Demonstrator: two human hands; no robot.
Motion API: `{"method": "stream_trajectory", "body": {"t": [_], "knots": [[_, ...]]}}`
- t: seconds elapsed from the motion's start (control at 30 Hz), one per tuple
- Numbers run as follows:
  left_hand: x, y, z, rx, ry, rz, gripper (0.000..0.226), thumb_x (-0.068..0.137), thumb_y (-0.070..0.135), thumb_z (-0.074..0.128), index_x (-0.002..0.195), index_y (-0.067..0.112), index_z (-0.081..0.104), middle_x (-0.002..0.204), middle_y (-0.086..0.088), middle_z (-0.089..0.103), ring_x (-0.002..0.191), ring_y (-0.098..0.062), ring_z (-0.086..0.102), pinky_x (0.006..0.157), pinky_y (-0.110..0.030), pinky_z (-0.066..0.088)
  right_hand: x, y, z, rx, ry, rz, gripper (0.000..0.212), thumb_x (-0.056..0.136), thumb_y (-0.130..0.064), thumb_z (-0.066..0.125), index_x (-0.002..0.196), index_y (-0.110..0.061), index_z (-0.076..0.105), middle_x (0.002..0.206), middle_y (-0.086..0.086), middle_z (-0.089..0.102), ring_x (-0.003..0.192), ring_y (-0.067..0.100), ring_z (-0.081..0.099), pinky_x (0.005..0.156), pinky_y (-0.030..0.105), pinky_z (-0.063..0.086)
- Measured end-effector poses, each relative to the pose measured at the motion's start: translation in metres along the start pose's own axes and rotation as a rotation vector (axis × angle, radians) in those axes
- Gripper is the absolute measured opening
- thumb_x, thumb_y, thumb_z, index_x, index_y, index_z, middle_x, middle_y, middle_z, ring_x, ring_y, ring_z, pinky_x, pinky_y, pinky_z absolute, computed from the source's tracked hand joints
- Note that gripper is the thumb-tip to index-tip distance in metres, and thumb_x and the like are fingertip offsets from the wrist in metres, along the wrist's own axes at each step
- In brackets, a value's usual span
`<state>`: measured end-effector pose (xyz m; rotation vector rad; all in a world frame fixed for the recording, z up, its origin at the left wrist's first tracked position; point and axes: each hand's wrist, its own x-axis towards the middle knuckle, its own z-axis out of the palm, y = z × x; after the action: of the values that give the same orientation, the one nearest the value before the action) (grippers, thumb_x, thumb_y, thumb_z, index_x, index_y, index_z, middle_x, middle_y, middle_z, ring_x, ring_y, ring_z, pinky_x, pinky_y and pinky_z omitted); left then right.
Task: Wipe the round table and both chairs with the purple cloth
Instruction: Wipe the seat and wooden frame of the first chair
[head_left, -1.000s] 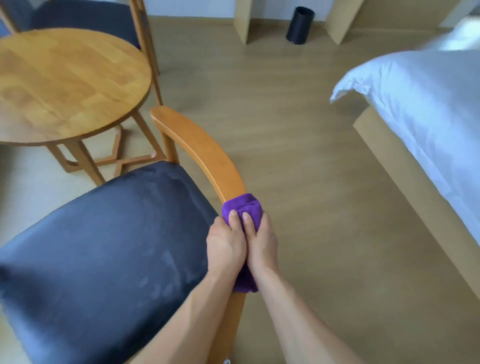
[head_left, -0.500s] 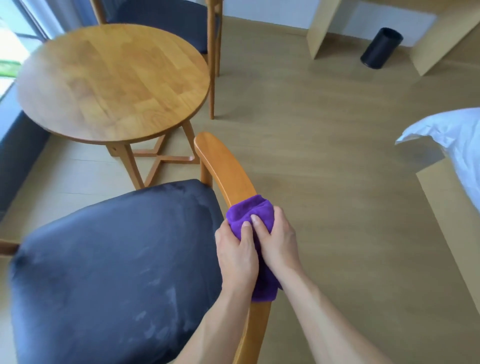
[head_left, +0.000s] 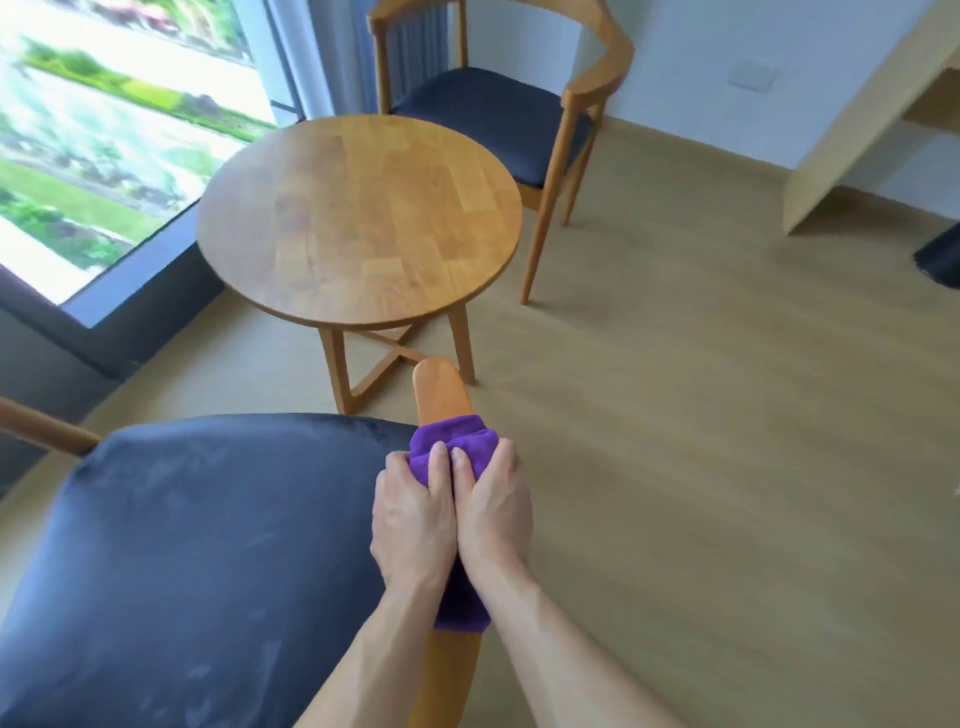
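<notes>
The near chair (head_left: 182, 561), with its dark, faintly streaked seat, fills the foreground before the round wooden counter (head_left: 359, 218) and the second chair (head_left: 498, 111), both standing bare of the cloth. The purple cloth (head_left: 453, 446) is wrapped over the near chair's right wooden armrest (head_left: 440, 391), with the left hand (head_left: 413, 514) and right hand (head_left: 493, 512) side by side, touching, both clamped around it. In my judgement a sound pass calls for even pressure from both hands, the cloth kept folded round top and sides, and the stroke carried fully to the rounded tip.
</notes>
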<state>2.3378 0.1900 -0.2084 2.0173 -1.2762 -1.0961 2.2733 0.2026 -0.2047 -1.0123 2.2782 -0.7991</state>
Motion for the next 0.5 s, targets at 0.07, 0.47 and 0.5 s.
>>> {"method": "stream_trajectory", "body": {"t": [0.07,0.47,0.5], "knots": [[0.008,0.006,0.004,0.007,0.032,-0.003,0.041,0.095,0.064,0.035,0.089,0.026,0.048,0.093,0.004,0.06,0.087,-0.021,0.057,0.078,-0.042,0.045,0.011,-0.004,0.001,-0.012,-0.023,-0.021,0.032,0.1,-0.047,0.044,0.105,-0.015,0.045,0.11,0.005,0.059,0.1,0.025,0.058,0.069,0.029,0.037],[0.061,0.046,0.026,0.033,0.172,-0.077,0.037,0.095,0.063,0.031,0.088,0.03,0.044,0.093,0.01,0.052,0.085,-0.016,0.054,0.072,-0.038,0.038,0.088,-0.033,0.005,-0.044,-0.202,-0.161,0.029,0.1,-0.045,0.045,0.105,-0.016,0.046,0.104,0.001,0.059,0.097,0.022,0.059,0.074,0.026,0.04],[0.064,0.05,0.028,0.041,0.179,-0.084,0.035,0.095,0.063,0.031,0.09,0.03,0.045,0.094,0.01,0.052,0.086,-0.016,0.054,0.073,-0.038,0.038,0.093,-0.034,0.005,-0.048,-0.217,-0.162,0.028,0.1,-0.045,0.045,0.105,-0.018,0.046,0.104,0.001,0.059,0.097,0.021,0.059,0.074,0.025,0.04]]}}
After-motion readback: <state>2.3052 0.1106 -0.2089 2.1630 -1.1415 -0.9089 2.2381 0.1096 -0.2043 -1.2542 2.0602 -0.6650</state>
